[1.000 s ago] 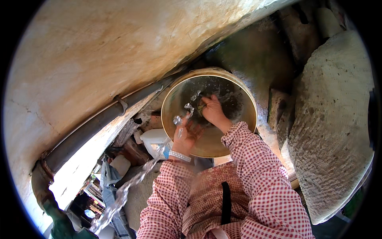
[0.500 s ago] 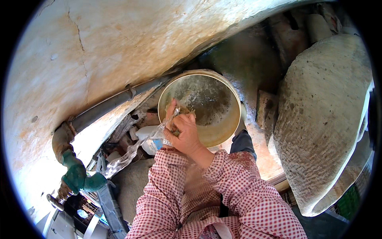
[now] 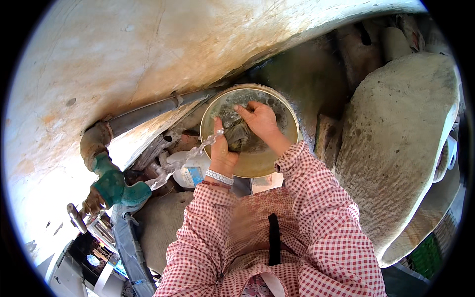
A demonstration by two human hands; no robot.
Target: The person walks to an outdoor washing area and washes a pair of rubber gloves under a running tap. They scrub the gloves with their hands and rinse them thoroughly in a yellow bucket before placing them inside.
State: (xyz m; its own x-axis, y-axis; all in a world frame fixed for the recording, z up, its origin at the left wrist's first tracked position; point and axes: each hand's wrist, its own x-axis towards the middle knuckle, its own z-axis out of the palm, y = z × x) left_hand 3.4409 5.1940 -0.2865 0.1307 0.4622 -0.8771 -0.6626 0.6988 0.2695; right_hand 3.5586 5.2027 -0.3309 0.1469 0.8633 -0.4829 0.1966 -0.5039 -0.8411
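Note:
A limp, greenish-brown wet cloth [image 3: 238, 137] is stretched between my hands above a round pale bucket [image 3: 257, 171]; its exact kind is hard to make out. My left hand [image 3: 223, 152], with a metal watch [image 3: 219, 176] and red bracelet on the wrist, grips its left side, thumb pointing up. From the right, my right hand [image 3: 261, 122] is closed on its upper part, thumb toward the left. A stream of water [image 3: 190, 154] arcs from the green tap [image 3: 121, 188] onto my left hand. Murky, bubbly water [image 3: 269, 143] lies in the bucket.
A grey pipe [image 3: 143, 111] runs along the stained wall [image 3: 123, 59] to the tap. Next to the bucket stands a white plastic jug [image 3: 189, 171]. A big rough stone-like slab [image 3: 396, 148] rises on the right, and another grey slab [image 3: 161, 222] lies below the tap.
My hands were bunched together at the bucket's left rim. They have moved apart, my right hand going up and right over the bucket, and the cloth now shows between them.

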